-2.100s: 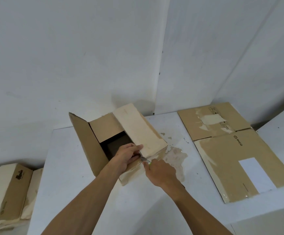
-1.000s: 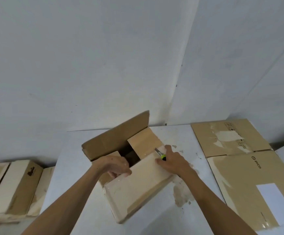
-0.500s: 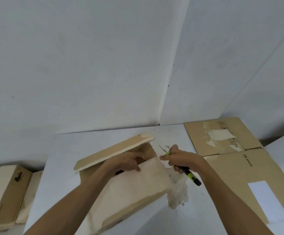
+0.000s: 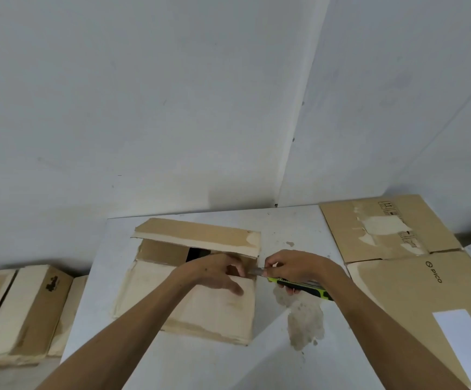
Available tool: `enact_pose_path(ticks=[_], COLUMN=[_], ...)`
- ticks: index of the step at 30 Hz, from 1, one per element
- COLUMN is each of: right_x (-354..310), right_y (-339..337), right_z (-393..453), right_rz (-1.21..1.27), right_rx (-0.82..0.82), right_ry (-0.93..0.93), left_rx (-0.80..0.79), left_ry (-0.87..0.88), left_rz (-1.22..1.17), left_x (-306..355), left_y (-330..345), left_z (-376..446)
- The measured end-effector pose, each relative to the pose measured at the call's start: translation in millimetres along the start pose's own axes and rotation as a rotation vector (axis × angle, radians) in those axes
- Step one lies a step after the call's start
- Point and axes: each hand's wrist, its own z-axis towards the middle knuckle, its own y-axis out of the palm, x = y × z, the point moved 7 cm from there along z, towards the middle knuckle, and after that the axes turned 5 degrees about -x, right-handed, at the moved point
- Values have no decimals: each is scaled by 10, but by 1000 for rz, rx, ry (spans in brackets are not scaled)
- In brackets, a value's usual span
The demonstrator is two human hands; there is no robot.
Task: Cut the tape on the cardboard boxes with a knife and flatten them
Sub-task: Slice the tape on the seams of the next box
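Both hands meet at the right edge of the box point(image 4: 200, 294), which lies nearly collapsed on the counter point(image 4: 285, 361) straight ahead, one flap point(image 4: 197, 235) standing at its far side. The left hand point(image 4: 214, 274) rests on the top panel with fingers spread and thumb out, pinning the cardboard. The right hand point(image 4: 299, 268) grips the knife point(image 4: 296, 285) — yellow-and-black handle trailing back toward the wrist, blade pointing left into the box's edge just beside the left fingertips. The knife's long axis runs roughly across the box, so any cut, I judge, travels toward the holding hand — the thing to watch. Flattened cardboard point(image 4: 397, 263) lies well apart to the right; more boxes point(image 4: 23, 308) sit low at the left.
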Motion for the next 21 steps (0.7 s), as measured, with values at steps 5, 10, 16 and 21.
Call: enact_pose_path(ticks=[5, 10, 16, 21], right_x=[-11, 32, 27, 34], right_y=[91, 139, 199, 399], right_z=[98, 121, 106, 50], right_rz=[-50, 48, 94, 84], right_rx=[24, -46, -104, -255], right_ry=[0, 16, 24, 57], left_rx=[16, 38, 60, 122], left_ry=[38, 54, 66, 127], left_rz=[-60, -123, -150, -190], left_x=[-30, -81, -127, -48], left_y=[34, 26, 36, -143], left_z=[-19, 8, 25, -70])
